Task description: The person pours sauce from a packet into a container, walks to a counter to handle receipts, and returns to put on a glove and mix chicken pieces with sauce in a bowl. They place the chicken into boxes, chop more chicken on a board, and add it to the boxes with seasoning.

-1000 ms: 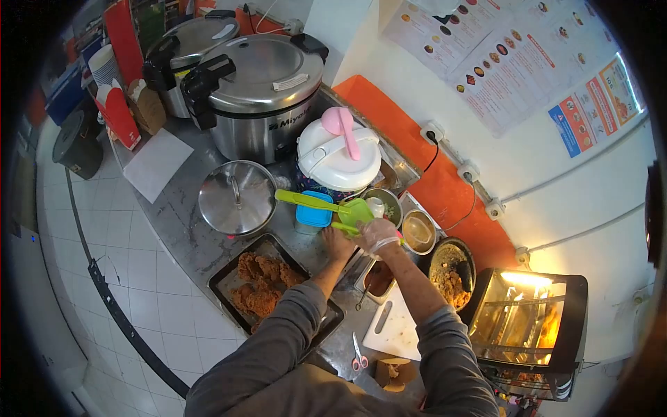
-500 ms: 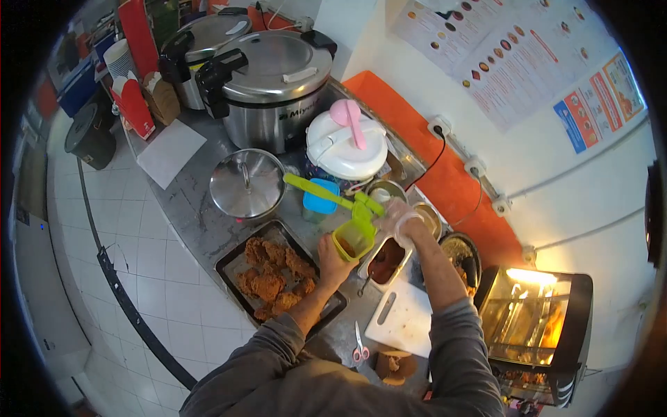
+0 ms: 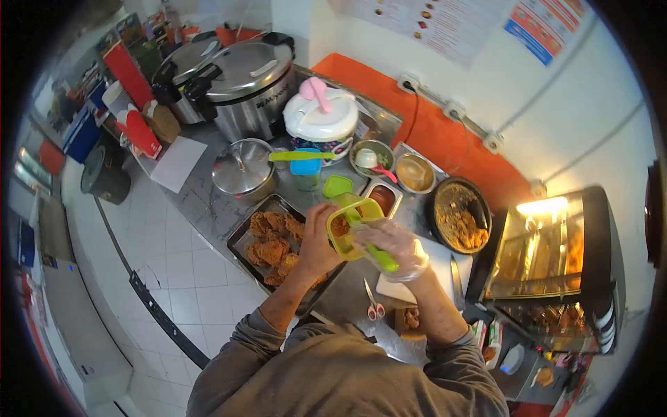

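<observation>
Left hand (image 3: pixel 316 244) wrapping green container (image 3: pixel 345 226), hiding its near side; contents blurring. Gloved right hand (image 3: pixel 394 251) covering most of green utensil (image 3: pixel 381 258). Left forearm (image 3: pixel 288 292) masking tray (image 3: pixel 235 244) corner. Poster (image 3: pixel 434 19) running off top edge, print too small.

Tilted green tub (image 3: pixel 342 226), green spoon (image 3: pixel 381 257) inside

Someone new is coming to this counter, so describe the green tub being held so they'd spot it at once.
Find the dark tray of fried chicken on the steel counter. Right of it the left hand holds a square tub, with the gloved right hand holding a green utensil in it. It is lime green with brown food inside, unlike the blue-lidded tub behind.
</observation>
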